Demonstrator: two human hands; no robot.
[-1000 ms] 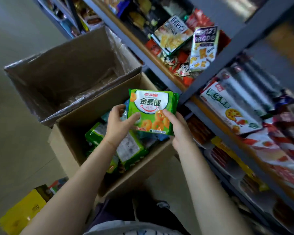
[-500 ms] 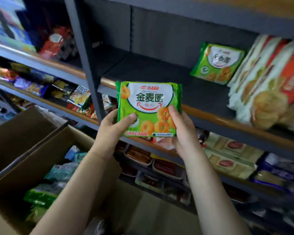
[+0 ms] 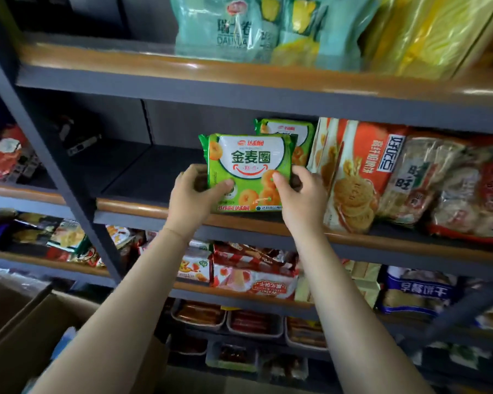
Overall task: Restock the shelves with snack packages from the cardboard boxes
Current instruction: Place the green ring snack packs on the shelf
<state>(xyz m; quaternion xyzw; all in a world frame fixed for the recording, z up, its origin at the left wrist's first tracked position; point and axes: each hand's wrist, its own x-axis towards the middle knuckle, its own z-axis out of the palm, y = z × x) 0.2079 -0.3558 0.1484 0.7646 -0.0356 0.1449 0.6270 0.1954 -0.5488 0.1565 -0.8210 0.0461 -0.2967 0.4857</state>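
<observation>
A green snack package (image 3: pixel 249 163) with ring biscuits printed on it stands upright at the front edge of the middle shelf (image 3: pixel 137 204). My left hand (image 3: pixel 195 194) grips its lower left corner and my right hand (image 3: pixel 299 194) grips its lower right corner, thumbs on the front. A second identical green package (image 3: pixel 302 137) stands just behind it to the right. The corner of a cardboard box (image 3: pixel 26 331) shows at the lower left.
Orange and white biscuit bags (image 3: pixel 362 172) fill the shelf right of the green package. The shelf's left part, beside the grey upright post (image 3: pixel 54 155), is bare. Pale blue bags (image 3: pixel 239 27) sit on the shelf above. Wafer packs (image 3: pixel 254 277) and trays lie below.
Both hands carried the green package from above the box up to the middle shelf, in front of the identical package. The view swung from the boxes up to the shelves.
</observation>
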